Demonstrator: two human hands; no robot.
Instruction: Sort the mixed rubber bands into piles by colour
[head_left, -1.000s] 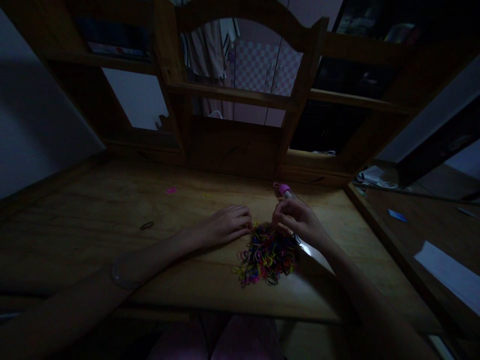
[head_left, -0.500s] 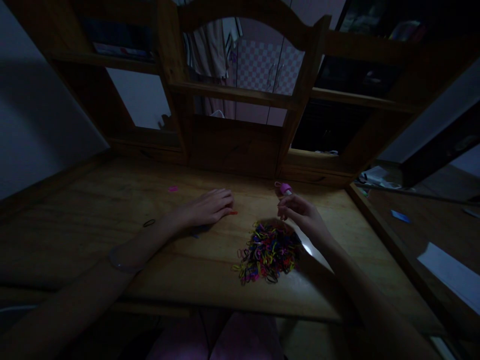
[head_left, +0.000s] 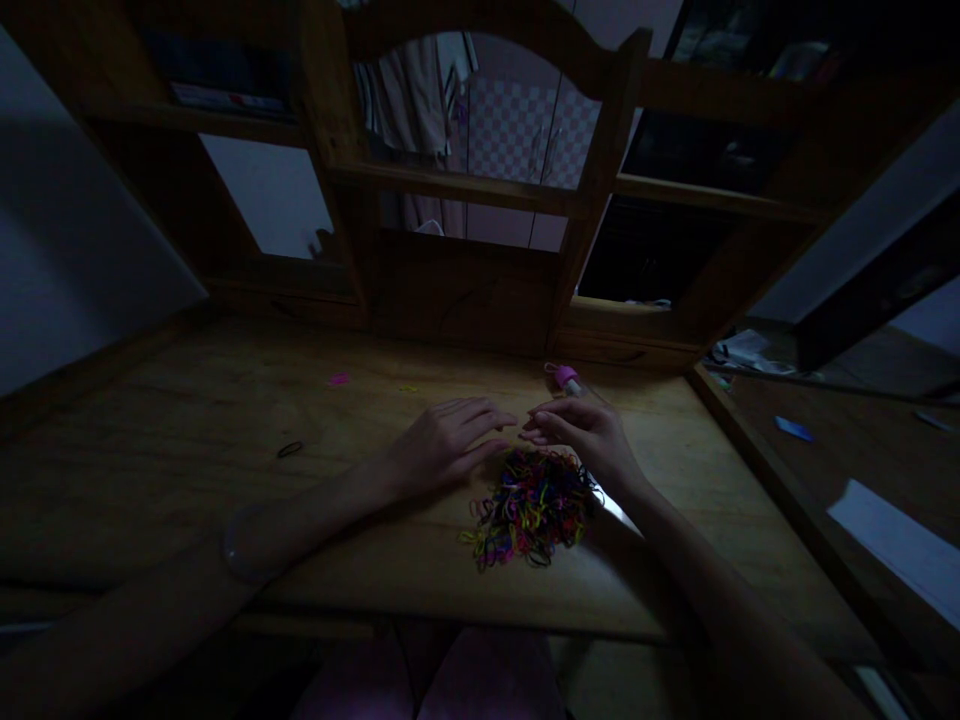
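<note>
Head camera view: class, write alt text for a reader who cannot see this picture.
A left hand and a right hand almost meet fingertip to fingertip just behind a pile of coloured rubber bands on a dim wooden desk. A small pink-capped bottle lies beyond the right hand; one black band lies apart to the left.

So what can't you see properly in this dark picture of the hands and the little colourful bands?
Head view, all dim.
Whether the right hand pinches a band: fingertips by the left hand are too dark and small.
Pink-capped thing behind the hands: too small and dark to name.
Right shelf compartment: shadow hides its contents.
Pile of bands: too tangled to count.
</note>
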